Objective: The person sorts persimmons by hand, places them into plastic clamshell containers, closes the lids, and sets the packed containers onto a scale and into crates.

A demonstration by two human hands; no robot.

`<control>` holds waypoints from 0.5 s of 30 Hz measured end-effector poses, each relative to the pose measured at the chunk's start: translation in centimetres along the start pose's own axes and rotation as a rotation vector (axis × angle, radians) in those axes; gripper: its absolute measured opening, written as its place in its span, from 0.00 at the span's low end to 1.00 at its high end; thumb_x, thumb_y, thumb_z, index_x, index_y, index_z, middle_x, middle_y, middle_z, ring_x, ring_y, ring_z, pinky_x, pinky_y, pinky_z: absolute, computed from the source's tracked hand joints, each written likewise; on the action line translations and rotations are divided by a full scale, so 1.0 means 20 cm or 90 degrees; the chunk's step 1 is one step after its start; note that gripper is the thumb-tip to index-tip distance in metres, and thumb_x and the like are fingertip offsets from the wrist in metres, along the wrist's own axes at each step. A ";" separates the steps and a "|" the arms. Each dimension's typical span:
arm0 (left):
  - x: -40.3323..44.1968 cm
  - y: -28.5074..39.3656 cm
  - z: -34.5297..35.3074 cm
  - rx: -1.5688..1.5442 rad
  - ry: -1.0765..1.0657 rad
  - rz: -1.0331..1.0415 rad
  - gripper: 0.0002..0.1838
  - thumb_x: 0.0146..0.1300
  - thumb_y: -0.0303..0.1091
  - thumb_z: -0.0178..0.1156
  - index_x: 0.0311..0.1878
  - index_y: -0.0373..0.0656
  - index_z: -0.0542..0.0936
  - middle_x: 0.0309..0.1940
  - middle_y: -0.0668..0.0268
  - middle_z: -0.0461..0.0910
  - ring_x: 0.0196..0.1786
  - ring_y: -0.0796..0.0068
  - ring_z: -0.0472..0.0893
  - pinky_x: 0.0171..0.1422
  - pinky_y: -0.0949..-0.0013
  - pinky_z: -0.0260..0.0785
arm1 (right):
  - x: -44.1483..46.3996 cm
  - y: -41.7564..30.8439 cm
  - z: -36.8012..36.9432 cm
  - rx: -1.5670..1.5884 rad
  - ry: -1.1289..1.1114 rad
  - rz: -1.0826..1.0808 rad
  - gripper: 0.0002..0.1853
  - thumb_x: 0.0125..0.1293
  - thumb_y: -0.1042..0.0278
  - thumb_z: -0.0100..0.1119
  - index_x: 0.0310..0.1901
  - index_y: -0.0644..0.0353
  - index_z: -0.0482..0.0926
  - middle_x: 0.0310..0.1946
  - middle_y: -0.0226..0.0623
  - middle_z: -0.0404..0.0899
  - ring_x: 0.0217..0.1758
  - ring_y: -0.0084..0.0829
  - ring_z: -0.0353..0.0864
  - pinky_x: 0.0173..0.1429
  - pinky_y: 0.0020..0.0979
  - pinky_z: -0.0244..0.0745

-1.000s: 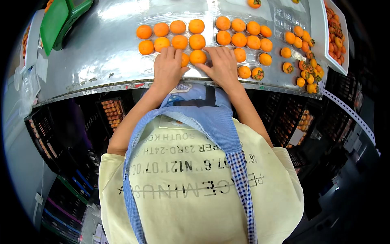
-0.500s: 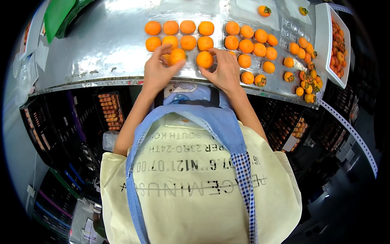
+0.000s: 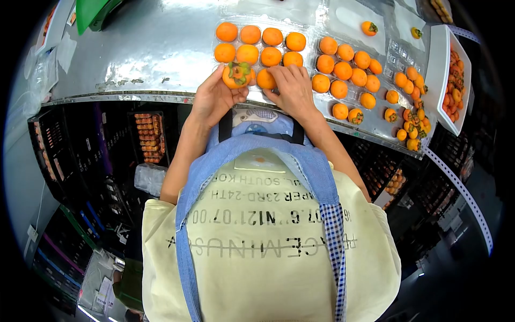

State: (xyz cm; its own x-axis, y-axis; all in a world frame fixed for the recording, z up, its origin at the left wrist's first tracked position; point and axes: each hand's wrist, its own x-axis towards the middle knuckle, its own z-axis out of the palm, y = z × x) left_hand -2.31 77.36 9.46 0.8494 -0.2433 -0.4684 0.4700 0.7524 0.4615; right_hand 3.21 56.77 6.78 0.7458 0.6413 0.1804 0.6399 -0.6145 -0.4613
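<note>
My left hand (image 3: 219, 96) holds an orange persimmon (image 3: 236, 76) tilted so that its green leafy top shows. Beside it, my right hand (image 3: 292, 88) has its fingers on another persimmon (image 3: 265, 79), which sits at the near side of a clear plastic tray (image 3: 257, 44). Two rows of persimmons, tops hidden, fill the tray's far part. Right of my right hand, a second clear tray (image 3: 351, 99) holds several more persimmons, one of them with its leafy top showing.
Loose persimmons (image 3: 412, 129) lie at the metal table's right end, near a white bin (image 3: 442, 80) of persimmons. A green scoop-like object (image 3: 94, 12) stands at the upper left. Dark crates (image 3: 147, 137) are below the table edge.
My left hand has lifted a persimmon and turned it leafy side into view. My right hand stays at its persimmon. The whole view has shifted, with the table's things now further right.
</note>
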 end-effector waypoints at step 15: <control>0.03 -0.04 -0.04 -0.181 -0.150 -0.055 0.26 0.71 0.48 0.43 0.62 0.36 0.64 0.53 0.54 0.73 0.52 0.62 0.76 0.57 0.62 0.71 | 0.02 -0.01 -0.11 0.246 0.122 0.135 0.14 0.55 0.68 0.63 0.42 0.62 0.78 0.38 0.41 0.78 0.42 0.40 0.76 0.46 0.36 0.71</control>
State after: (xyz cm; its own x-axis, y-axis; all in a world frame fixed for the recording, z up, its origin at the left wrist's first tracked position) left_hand -2.38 77.05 8.24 0.8570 -0.4229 -0.2944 0.4852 0.8547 0.1845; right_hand 3.76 56.15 8.79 0.8964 0.4015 0.1881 0.3819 -0.4838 -0.7875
